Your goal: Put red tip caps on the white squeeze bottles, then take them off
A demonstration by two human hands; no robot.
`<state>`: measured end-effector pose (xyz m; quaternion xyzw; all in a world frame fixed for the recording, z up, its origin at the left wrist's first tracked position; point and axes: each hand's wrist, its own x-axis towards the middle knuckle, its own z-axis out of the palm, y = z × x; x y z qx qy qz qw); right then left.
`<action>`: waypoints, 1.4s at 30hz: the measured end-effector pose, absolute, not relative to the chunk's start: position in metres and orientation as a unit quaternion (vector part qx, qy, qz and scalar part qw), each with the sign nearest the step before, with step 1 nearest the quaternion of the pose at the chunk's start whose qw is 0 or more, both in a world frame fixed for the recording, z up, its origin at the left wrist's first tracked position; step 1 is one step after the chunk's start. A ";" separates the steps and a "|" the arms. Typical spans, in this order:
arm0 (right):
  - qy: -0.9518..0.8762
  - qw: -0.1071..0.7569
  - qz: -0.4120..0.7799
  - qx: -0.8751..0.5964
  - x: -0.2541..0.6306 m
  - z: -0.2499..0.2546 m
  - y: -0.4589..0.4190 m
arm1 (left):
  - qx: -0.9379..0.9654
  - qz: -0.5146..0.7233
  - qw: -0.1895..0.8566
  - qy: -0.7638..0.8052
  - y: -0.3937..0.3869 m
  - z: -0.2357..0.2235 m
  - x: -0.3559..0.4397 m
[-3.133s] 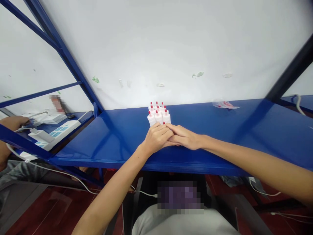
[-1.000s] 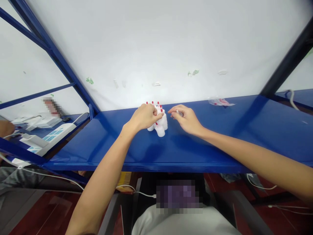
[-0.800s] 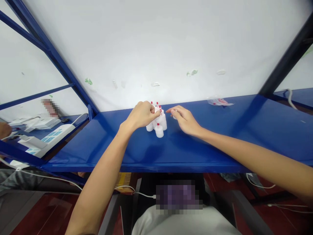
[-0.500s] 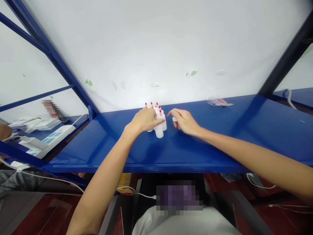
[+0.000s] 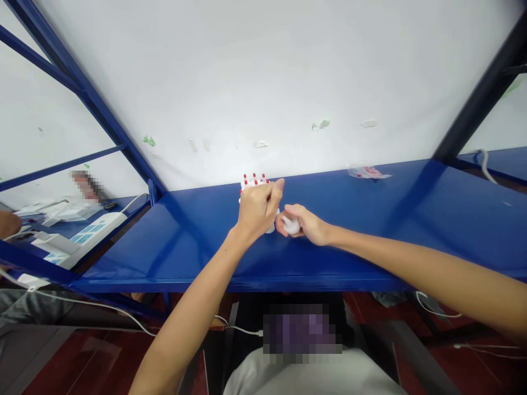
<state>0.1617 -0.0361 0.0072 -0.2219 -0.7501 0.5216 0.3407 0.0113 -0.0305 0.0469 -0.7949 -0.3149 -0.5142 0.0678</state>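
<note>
A cluster of small white bottles with red caps (image 5: 254,181) stands on the blue metal shelf (image 5: 362,219) near the white wall. My left hand (image 5: 258,207) is curled closed right in front of the cluster, hiding most of it; what its fingers hold is hidden. My right hand (image 5: 304,224) lies just to its right, fingers wrapped round one small white bottle (image 5: 291,225) held on its side. The two hands almost touch.
A crumpled clear wrapper with red bits (image 5: 366,173) lies at the back right of the shelf. A white power strip (image 5: 88,231) and cables sit on the lower left shelf, where another person's hand (image 5: 8,224) shows. Blue frame struts (image 5: 94,109) rise at left, a dark post (image 5: 473,104) at right.
Both hands have pulled back from the cluster toward the shelf's front. My right hand now grips a white bottle on its side, and my left hand has closed up and lifted.
</note>
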 end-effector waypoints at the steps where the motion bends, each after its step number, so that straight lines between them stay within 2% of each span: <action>1: -0.746 0.341 0.529 -0.219 0.161 0.008 -0.037 | -0.795 -0.517 0.073 -0.309 -0.030 0.043 0.013; 10: -0.722 0.337 0.558 -0.232 0.160 0.004 -0.033 | -0.801 -0.530 0.121 -0.249 -0.026 0.028 0.012; 18: -0.768 0.315 0.519 -0.206 0.162 0.007 -0.034 | -0.833 -0.498 0.147 -0.190 -0.017 0.028 0.003; 25: -0.729 0.261 0.613 -0.158 0.163 0.005 -0.031 | -0.838 -0.520 0.076 -0.146 -0.024 0.030 0.005; 32: -0.696 0.216 0.668 -0.153 0.164 0.009 -0.030 | -0.868 -0.477 -0.003 -0.140 -0.028 0.036 0.007; 35: -0.709 0.241 0.646 -0.148 0.163 0.007 -0.030 | -0.873 -0.464 -0.003 -0.146 -0.030 0.037 0.009; 42: -0.751 0.359 0.539 -0.129 0.165 -0.001 -0.027 | -0.877 -0.443 0.009 -0.185 -0.039 0.034 0.009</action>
